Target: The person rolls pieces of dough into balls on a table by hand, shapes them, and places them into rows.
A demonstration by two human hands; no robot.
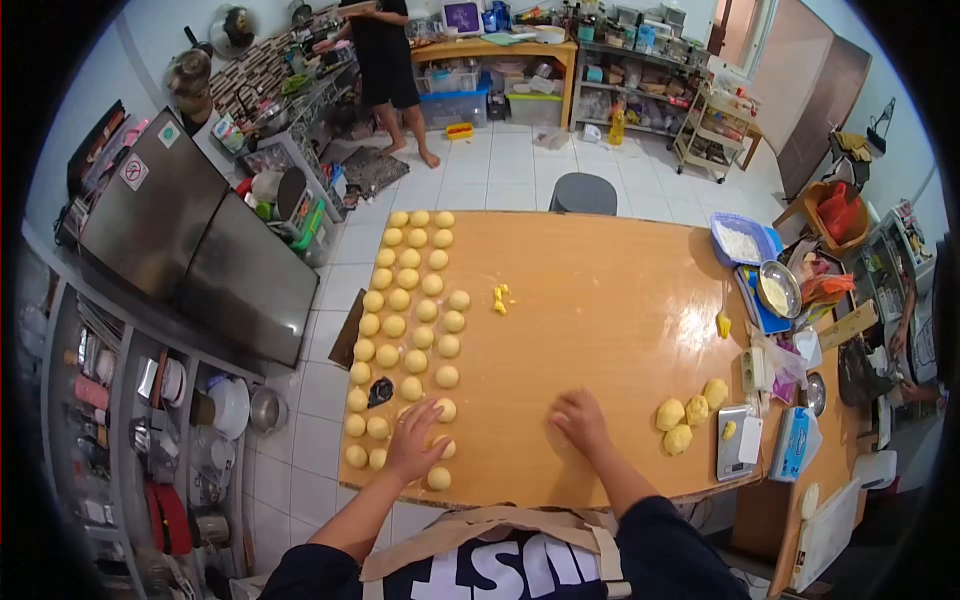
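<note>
Rows of round, pale yellow dough balls [394,326] cover the left side of the wooden table [560,350]. My left hand [412,442] lies over the near rows, fingers stretched out and apart, close to a dough ball [446,410] and hiding part of the balls beneath. Toward the middle of the table my right hand [580,422] rests low on the surface with its fingers curled in; whatever is under it is hidden. A small black crumpled item [380,391] sits among the rows. Several larger yellow dough lumps [677,439] are to the right.
Yellow scraps [501,298] lie near the table's middle. At right are a digital scale [737,445], a blue tissue pack [792,445], a metal bowl [778,288] and a blue basket of white powder [738,240]. A stool [584,194] stands beyond; another person [388,70] is at the back.
</note>
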